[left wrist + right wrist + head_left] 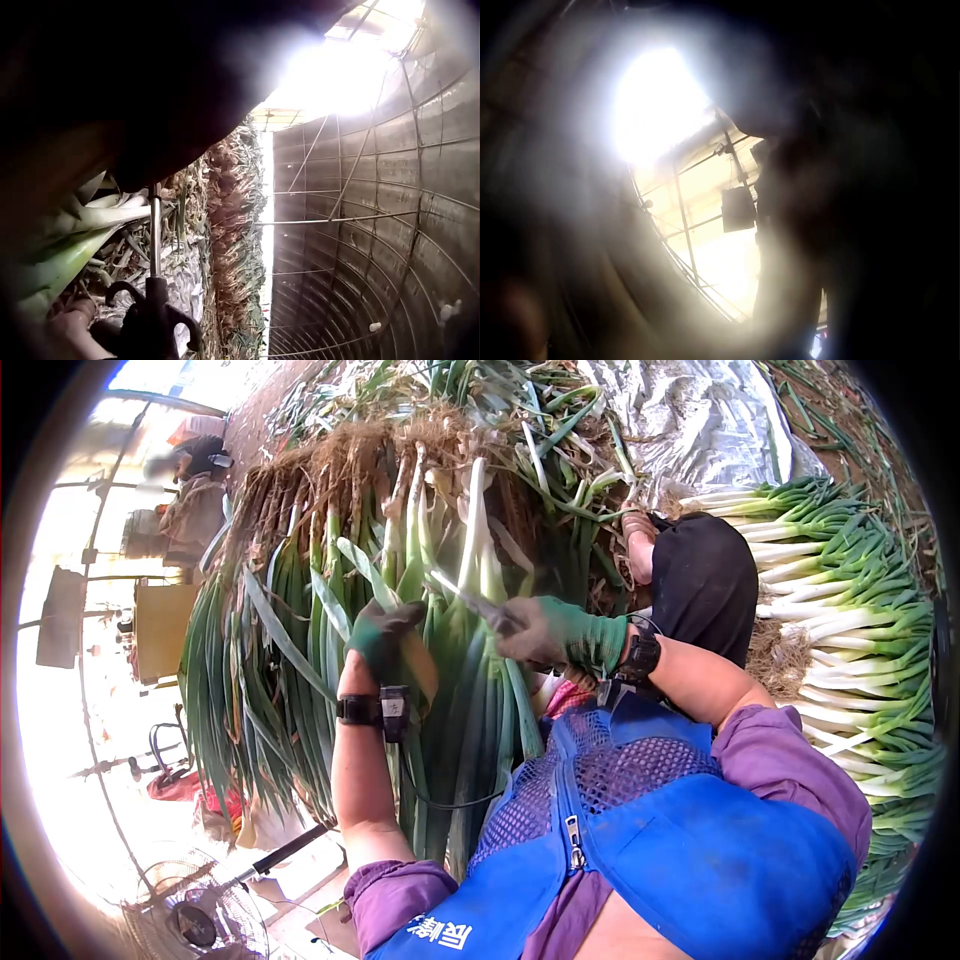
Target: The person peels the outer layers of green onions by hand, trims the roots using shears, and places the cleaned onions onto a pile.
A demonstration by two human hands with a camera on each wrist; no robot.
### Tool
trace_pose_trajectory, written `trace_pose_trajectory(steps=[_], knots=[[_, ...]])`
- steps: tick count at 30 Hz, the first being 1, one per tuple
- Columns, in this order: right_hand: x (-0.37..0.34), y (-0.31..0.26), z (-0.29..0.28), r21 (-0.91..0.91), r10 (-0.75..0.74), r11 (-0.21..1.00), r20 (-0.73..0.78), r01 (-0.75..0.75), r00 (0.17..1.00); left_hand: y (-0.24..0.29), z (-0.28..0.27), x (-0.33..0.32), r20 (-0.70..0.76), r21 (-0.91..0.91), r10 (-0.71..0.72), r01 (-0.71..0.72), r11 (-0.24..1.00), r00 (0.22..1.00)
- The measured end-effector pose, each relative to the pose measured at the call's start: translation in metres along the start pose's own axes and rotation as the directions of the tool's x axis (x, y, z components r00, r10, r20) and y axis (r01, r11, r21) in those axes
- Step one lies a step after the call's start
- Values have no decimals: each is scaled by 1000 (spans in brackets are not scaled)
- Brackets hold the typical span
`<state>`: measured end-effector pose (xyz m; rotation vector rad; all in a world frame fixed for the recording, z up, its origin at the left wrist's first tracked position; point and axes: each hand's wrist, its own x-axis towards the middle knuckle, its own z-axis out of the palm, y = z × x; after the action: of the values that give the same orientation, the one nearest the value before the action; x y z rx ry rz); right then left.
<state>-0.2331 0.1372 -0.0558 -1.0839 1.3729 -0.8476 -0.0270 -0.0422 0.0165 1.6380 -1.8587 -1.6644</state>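
Observation:
The gloved left hand (pixel 385 640) curls round a long green leaf (pixel 365 572) above a heap of leeks (pixel 250 650) with brown roots. To its right, the gloved right hand (pixel 560 635) grips a slim tool (pixel 465 595) whose tip points toward the left hand, beside a pale leek stalk (pixel 473 530). In the left wrist view the tool's metal rod (pixel 155 232) and dark hooked handle (pixel 154 307) show below a large dark shape; leek stalks (pixel 105 217) lie at left. The right wrist view is mostly dark and blurred.
White-stemmed leeks (pixel 830 650) lie in a long row at the right. A silvery sheet (pixel 690 420) and loose trimmings (pixel 560 410) are at the far side. A bent leg in black (pixel 705 585) stands near the right hand; a fan (pixel 195 920) is at lower left.

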Motion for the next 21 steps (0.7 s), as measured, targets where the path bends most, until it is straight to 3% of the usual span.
trace_pose_trajectory(steps=[1, 4, 5, 8, 9, 13, 16, 18, 19, 21], knots=[[4, 2, 6, -60, -35, 998, -23, 33, 999, -1, -2, -3, -20, -3, -10, 10, 1000, 1000], [3, -15, -3, 52, 113, 992, -37, -111, 993, -1, -9, -8, -46, -60, -68, 65, 996, 997], [8, -16, -4, 128, 102, 987, -36, -97, 994, -3, -5, -12, -51, -118, -22, 16, 993, 998], [-5, -37, -6, 24, 69, 997, 42, -70, 997, -9, -12, -13, -13, -287, -27, 22, 958, 1000], [-10, -41, -3, -86, 54, 995, 13, -53, 998, -13, -15, -11, -1, -318, -15, 14, 948, 1000], [-18, -48, 5, -181, 32, 983, 3, -31, 999, -29, -19, 3, -122, -246, 31, -61, 967, 992], [-10, -48, 5, -91, 105, 991, 38, -101, 994, -43, -28, 19, -93, -258, -108, 81, 963, 990], [1, -36, 10, -112, 44, 993, 11, -43, 999, -50, -25, 24, -139, -139, -31, 11, 990, 990], [5, -32, 11, -123, 17, 992, -1, -17, 1000, -40, -18, 18, -151, -135, -112, 92, 987, 982], [17, -30, 5, 31, 91, 995, 24, -92, 996, -36, -15, 17, -131, -156, -191, 170, 973, 973]])
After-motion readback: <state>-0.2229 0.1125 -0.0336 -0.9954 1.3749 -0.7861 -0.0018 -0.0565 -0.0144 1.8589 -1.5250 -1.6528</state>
